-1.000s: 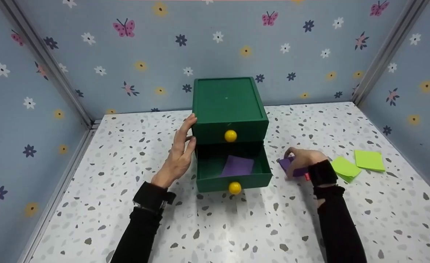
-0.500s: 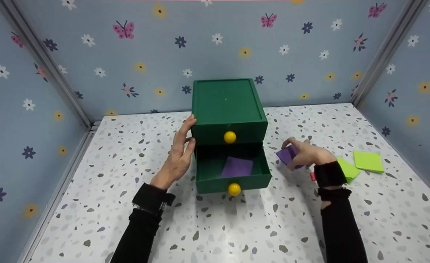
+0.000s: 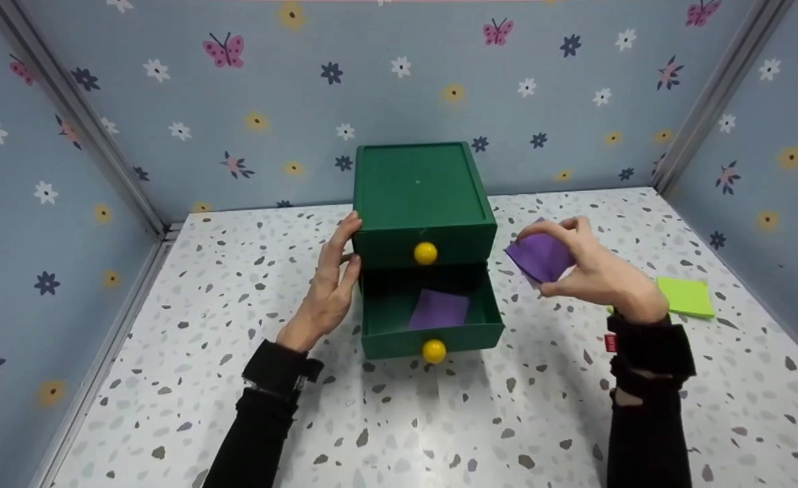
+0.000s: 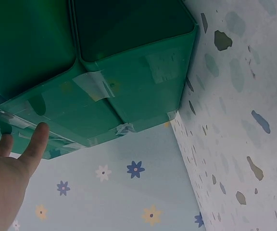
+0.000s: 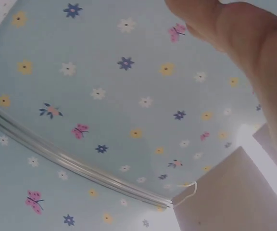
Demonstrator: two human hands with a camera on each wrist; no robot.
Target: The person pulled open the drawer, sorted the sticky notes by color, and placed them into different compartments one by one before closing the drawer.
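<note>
A green two-drawer box (image 3: pixel 412 186) with yellow knobs stands on the table, its lower drawer (image 3: pixel 399 342) pulled out. Inside that drawer lies a purple sticky note (image 3: pixel 439 310). My left hand (image 3: pixel 328 295) rests with extended fingers against the box's left side; the left wrist view shows its fingers (image 4: pixel 35 144) at the green wall. Right of the box, my right hand (image 3: pixel 599 271) pinches purple sticky notes (image 3: pixel 541 256) between thumb and fingers, raised over the table. In the right wrist view only part of the right hand (image 5: pixel 249 38) shows.
Bright green sticky notes (image 3: pixel 685 297) lie on the speckled table (image 3: pixel 507 407) at the right, partly behind my right wrist. Flowered wall panels (image 3: pixel 399 102) close off the back and both sides, joined by metal corner strips.
My right hand has lifted the purple sticky notes up from the table and away toward the back, tilting them. The left hand, box and drawer stay where they were.
</note>
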